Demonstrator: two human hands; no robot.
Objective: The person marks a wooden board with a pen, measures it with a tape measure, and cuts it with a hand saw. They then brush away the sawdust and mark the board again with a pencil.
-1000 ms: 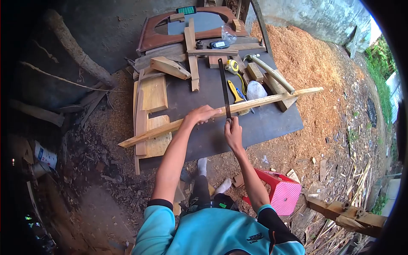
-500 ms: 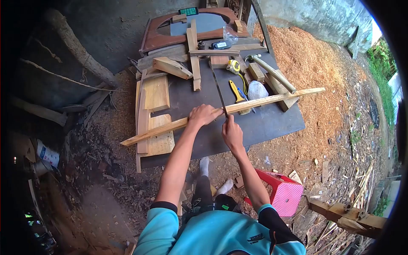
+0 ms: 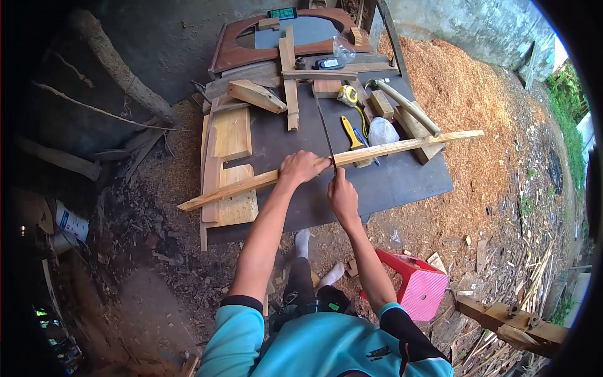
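**A:** Where is the wooden strip (image 3: 408, 146) lying, and who is holding it?

**B:** It is lying slantwise across the dark counter (image 3: 402, 182), with both ends jutting past the edges. The left hand (image 3: 301, 168) is pressing down on it near the middle, fingers curled over the top edge and grasping it. I judge that is to steady the strip against the tool crossing it.

**A:** And the right hand (image 3: 342, 195)?

**B:** Its fingers are clenching the near end of a long dark tool (image 3: 325, 132), which is running away from the person and meeting the strip just beside the left hand. I cannot tell whether it is a saw, a file or a rule.

**A:** What is sitting around them?

**B:** Beyond the strip a yellow-handled tool (image 3: 348, 132), a tape measure (image 3: 347, 95), a white bag (image 3: 381, 132) and a long-handled hammer (image 3: 408, 110) are lying close by, probably for easy reach. Pale boards (image 3: 229, 135) are stacked at the left edge, and a brown frame (image 3: 239, 53) is resting at the far end.

**A:** And the place itself?

**B:** It is outdoors. A sawdust heap (image 3: 452, 81) is spreading to the right, scraps are littering the dirt, and a red stool (image 3: 418, 283) is lying tipped beside the person's legs.
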